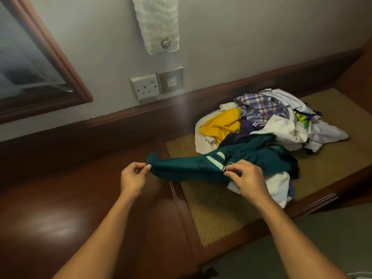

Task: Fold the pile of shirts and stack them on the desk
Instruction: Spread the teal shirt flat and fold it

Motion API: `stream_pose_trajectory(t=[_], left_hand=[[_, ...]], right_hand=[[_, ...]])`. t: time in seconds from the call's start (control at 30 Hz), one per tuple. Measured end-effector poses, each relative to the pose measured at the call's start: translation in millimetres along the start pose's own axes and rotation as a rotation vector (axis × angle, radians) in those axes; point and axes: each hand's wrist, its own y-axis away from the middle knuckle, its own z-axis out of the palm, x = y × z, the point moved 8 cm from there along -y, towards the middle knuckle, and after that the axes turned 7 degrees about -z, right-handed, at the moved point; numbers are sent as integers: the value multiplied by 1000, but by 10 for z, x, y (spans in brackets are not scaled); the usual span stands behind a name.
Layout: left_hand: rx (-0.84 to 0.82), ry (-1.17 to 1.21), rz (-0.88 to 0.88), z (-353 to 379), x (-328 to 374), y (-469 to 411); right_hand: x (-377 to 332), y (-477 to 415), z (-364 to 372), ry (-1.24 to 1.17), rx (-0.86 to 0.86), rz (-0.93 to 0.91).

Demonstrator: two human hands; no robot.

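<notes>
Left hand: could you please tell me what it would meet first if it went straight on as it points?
The left hand pinches the teal shirt, so that comes first; beyond it, probably the shirt pile, depth unclear.
</notes>
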Motion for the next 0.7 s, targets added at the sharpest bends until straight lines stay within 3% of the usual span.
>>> stream_pose_trajectory(t=[0.07, 0.13, 0.23, 0.33, 0.5, 0.6, 0.7], left_hand=[[48, 73, -61, -129, -129, -38], [112, 84, -84, -307, -238, -64], [197, -41, -82, -576, -391, -89], [206, -198, -90, -630, -499, -81], [36, -391, 53, -52, -331, 45], [-142, -454, 214, 577, -33, 205], [-308, -460, 310, 1209, 281, 353]], right_hand=[[22, -32, 86, 22, -132, -21], [179, -76, 43, 113, -134, 3], [514, -146, -153, 236, -36, 83], [783, -226, -126, 383, -136, 135], [1218, -151, 150, 602, -339, 252], [1290, -103, 158, 515, -252, 248], [1250, -104, -66, 359, 12, 199]])
